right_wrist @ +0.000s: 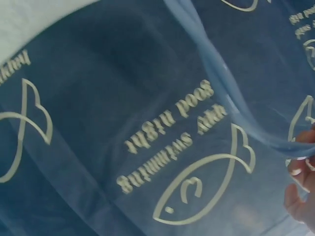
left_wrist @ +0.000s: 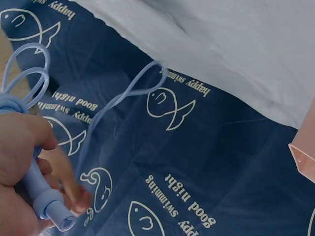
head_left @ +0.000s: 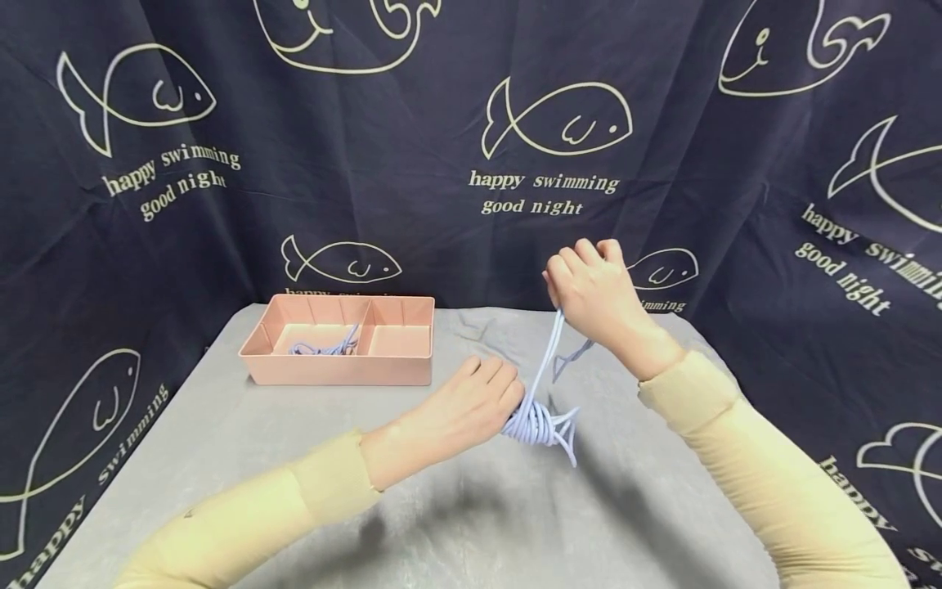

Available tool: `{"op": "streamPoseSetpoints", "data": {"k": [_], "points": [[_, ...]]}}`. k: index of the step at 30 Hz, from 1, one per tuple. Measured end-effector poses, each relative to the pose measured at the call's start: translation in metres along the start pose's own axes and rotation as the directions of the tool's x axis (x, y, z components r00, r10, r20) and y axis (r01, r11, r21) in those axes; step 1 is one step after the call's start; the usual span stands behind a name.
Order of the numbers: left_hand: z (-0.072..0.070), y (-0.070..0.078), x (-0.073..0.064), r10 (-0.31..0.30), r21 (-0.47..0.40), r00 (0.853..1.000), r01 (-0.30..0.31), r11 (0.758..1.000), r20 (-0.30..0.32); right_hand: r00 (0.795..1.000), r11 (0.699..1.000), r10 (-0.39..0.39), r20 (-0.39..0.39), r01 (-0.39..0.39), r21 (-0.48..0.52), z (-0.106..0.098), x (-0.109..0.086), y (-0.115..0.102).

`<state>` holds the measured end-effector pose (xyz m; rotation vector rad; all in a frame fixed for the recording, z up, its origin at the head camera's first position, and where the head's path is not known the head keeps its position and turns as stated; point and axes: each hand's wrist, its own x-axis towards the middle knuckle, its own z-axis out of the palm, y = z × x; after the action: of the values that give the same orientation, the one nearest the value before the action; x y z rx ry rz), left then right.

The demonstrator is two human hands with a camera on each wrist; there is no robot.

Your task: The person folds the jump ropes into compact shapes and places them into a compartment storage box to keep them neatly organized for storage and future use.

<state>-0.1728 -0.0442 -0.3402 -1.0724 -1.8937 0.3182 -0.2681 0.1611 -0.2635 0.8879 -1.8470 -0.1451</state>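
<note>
A light blue cord (head_left: pixel 531 425) is wound in several tight turns into a bundle above the table. My left hand (head_left: pixel 478 397) grips this bundle, with small loops sticking out on its right. In the left wrist view a blue tube-like end (left_wrist: pixel 48 199) with a raised ring shows by the left fingers. Up and to the right, my right hand (head_left: pixel 592 286) holds a doubled length of the same cord (right_wrist: pixel 221 78), drawn taut from the bundle. Its loose looped tail (left_wrist: pixel 130 91) dangles below the right hand. The right palm is hidden.
A pink box (head_left: pixel 334 370) with a divider stands at the back left of the grey-covered table (head_left: pixel 199 450). In its left compartment lies another blue cord (head_left: pixel 327 348). A dark blue curtain (head_left: pixel 427 164) with fish drawings hangs behind and at both sides.
</note>
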Motion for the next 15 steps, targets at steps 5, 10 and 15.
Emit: {"op": "streamPoseSetpoints", "data": {"k": [5, 10, 15], "points": [[-0.006, -0.004, -0.001, 0.008, -0.025, 1.0, -0.008, 1.0, -0.016, 0.999, 0.995, 0.001, 0.044, -0.005, 0.098, 0.019, -0.022, -0.009], [-0.008, -0.006, -0.006, -0.002, -0.078, 1.0, -0.001, 0.997, -0.03, 0.994, 0.978, 0.002, 0.112, -0.025, 0.207, 0.03, -0.042, -0.029], [-0.008, -0.01, -0.007, -0.077, -0.155, 0.994, 0.064, 0.986, -0.081, 0.991, 0.948, 0.032, 0.129, -0.071, 0.31, 0.037, -0.055, -0.05]]}}
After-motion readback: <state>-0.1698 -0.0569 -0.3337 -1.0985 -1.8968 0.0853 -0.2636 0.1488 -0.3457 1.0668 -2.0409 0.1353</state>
